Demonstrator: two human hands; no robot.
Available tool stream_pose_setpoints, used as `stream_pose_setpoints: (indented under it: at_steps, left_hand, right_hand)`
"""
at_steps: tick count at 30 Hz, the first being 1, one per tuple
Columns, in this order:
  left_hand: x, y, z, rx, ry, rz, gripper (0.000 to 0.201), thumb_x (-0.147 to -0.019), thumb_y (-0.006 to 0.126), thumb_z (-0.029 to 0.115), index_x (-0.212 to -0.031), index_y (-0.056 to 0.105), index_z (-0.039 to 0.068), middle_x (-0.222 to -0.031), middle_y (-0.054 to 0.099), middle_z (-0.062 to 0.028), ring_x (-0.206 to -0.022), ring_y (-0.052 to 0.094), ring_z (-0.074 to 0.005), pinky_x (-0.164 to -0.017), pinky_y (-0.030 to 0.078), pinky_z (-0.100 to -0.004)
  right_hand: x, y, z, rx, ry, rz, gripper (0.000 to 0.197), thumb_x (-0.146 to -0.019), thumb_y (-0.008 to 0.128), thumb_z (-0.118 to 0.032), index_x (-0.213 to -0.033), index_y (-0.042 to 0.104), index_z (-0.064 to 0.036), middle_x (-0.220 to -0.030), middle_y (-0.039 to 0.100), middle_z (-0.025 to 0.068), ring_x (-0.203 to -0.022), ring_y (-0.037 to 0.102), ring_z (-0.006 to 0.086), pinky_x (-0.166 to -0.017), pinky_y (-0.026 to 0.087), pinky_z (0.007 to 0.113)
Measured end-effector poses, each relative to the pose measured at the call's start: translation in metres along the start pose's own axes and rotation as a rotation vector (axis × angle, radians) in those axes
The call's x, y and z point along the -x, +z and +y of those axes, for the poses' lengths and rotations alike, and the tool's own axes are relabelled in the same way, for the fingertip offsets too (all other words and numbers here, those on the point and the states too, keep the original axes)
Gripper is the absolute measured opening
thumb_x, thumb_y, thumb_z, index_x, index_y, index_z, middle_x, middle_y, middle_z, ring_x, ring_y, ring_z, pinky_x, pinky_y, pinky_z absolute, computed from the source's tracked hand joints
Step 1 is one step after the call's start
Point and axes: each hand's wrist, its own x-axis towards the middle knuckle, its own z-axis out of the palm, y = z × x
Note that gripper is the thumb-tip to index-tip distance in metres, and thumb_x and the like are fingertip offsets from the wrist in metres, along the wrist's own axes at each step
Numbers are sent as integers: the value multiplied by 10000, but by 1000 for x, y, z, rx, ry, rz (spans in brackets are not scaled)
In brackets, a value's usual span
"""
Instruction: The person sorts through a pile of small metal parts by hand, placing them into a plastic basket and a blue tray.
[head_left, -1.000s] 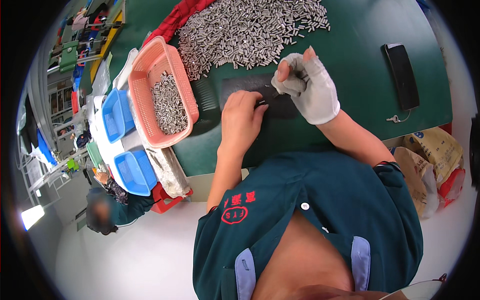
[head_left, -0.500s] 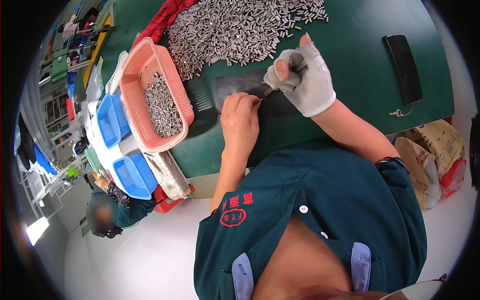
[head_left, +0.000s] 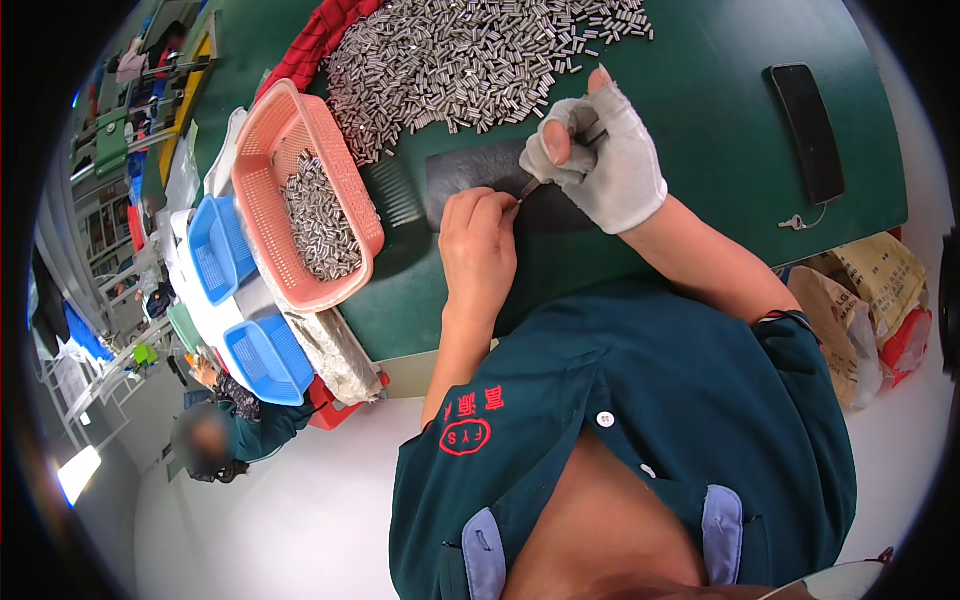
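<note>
My bare left hand (head_left: pixel 477 240) is closed in a pinch over a black mat (head_left: pixel 455 170). At its fingertips a small shiny metal piece (head_left: pixel 519 202) barely shows, mostly hidden by the fingers. My right hand (head_left: pixel 612 165), in a white glove with bare fingertips, is wrapped around a thin metal tool (head_left: pixel 530 187). The tool's narrow end points down left and meets the left fingertips; its grip is hidden in the glove. Beyond both hands lies a wide heap of small silver metal cylinders (head_left: pixel 450 70).
A pink basket (head_left: pixel 377 235) left of the mat holds more cylinders. Farther left are two blue baskets (head_left: pixel 207 245). A red cloth (head_left: pixel 310 45) borders the heap. On the right lie a black phone (head_left: pixel 808 135) and a key (head_left: pixel 792 223). Another person (head_left: pixel 270 425) sits at lower left.
The tool's tip has come closer to my left fingertips and now meets them. Both hands keep nearly the same place and grip.
</note>
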Motion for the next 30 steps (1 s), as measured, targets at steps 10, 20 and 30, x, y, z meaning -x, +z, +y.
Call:
stream_pose_setpoints:
  at_steps: [10, 20, 30]
  left_hand:
    - [2, 4, 0, -1, 4, 46, 95, -737, 649, -43, -811, 616, 7, -848, 606, -108, -786, 577, -287, -704, 468, -360]
    - [6, 13, 0, 26, -26, 121, 129, -683, 661, -58, -766, 601, 21, -805, 606, -92, -771, 574, -287, -685, 462, -370]
    - [2, 6, -6, 37, 10, 100, 128, -697, 657, -56, -782, 593, 16, -809, 601, -103, -767, 571, -293, -689, 463, -376]
  right_hand:
    - [3, 2, 0, 90, 44, -49, 540, -969, 406, -470, -692, 565, -35, -631, 549, 70, -600, 487, 158, -566, 364, 257]
    - [5, 5, 1, 199, 30, -51, 494, -975, 410, -406, -674, 540, -37, -626, 522, 56, -616, 474, 145, -598, 385, 258]
    - [7, 10, 7, 274, 3, -52, 455, -981, 413, -371, -706, 533, -29, -642, 501, 46, -629, 460, 135, -628, 382, 253]
